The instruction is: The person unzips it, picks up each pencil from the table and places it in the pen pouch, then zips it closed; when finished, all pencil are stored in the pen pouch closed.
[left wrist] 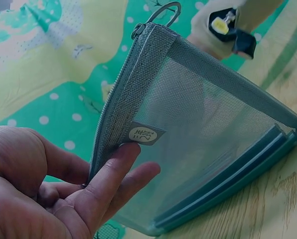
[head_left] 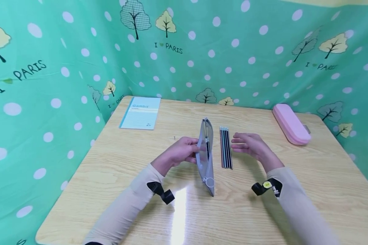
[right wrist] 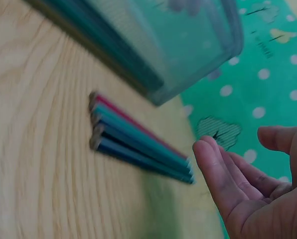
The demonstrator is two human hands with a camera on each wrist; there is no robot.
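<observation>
My left hand [head_left: 184, 149] grips a grey mesh zipper pouch [left wrist: 188, 109] by its top edge, thumb on one side and fingers on the other. The pouch stands on its long edge, its zipper mouth parted, with pencils [head_left: 207, 148] lying along the bottom inside. To its right a row of several pencils [head_left: 226, 148] lies side by side on the table, one red and the others dark or teal. My right hand [head_left: 248, 144] hovers just right of that row, fingers extended and nothing held. In the right wrist view its fingertips [right wrist: 204, 149] are apart from the pencils.
A pale blue notebook [head_left: 141, 113] lies at the back left of the wooden table [head_left: 110, 170]. At the back right rests a pink pencil case [head_left: 291, 124]. A tiny scrap [head_left: 174, 137] lies left of the pouch. A green dotted curtain [head_left: 202, 61] hangs behind the table.
</observation>
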